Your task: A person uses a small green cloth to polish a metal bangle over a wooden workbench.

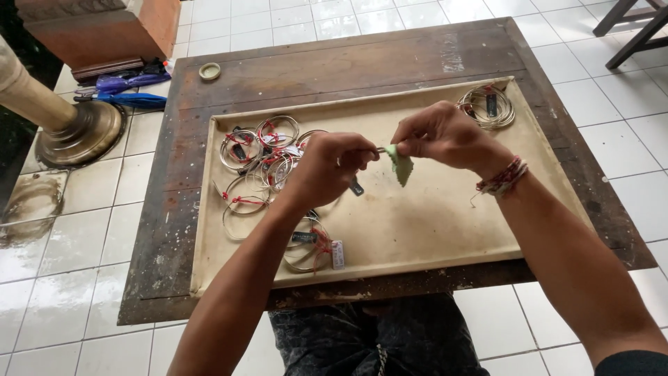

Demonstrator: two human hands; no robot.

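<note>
My left hand pinches a thin metal bangle above the middle of the cream tray. My right hand presses a green cloth against it. Tagged bangles crowd the tray's left edge.

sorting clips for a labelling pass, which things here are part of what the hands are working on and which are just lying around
In the work:
left hand, holding a thin metal piece
right hand, holding a small green cloth to that piece
pile of tagged silver bangles
second bangle bundle
cream tray

Just lying about:
small round lid
blue and purple umbrellas
brass pillar base
</note>
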